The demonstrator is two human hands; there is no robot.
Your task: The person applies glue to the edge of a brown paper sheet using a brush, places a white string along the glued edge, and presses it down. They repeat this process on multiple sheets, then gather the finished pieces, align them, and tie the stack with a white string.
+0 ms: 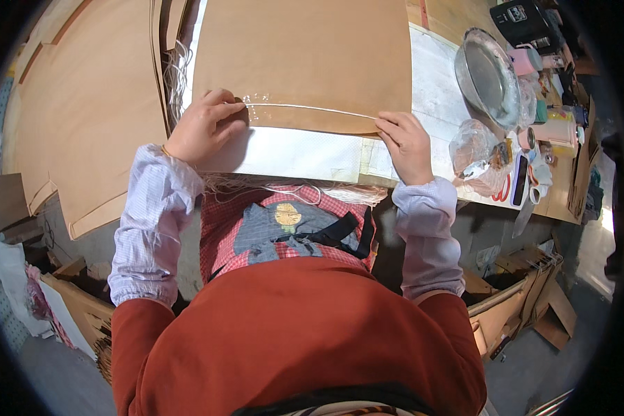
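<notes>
A white cord (pixel 305 107) is stretched across a large sheet of brown paper (pixel 301 55), a little in from the sheet's near edge. My left hand (pixel 211 123) pinches the cord's left end. Small white spots of what looks like glue dot the paper beside those fingers. At the other end, my right hand (pixel 405 142) pinches the cord close to the sheet's near right corner. Under the paper lies a white board or cover (pixel 291 154), bare along the near side.
Brown sheets (pixel 97 104) are stacked at the left. Loose strings (pixel 179 76) hang beside the work sheet. On the right stand a metal basin (pixel 489 78), a pink cup (pixel 525 61), a crumpled plastic bag (pixel 470 142), red-handled scissors (pixel 502 187) and a phone (pixel 519 179). Cardboard boxes (pixel 516 298) stand below.
</notes>
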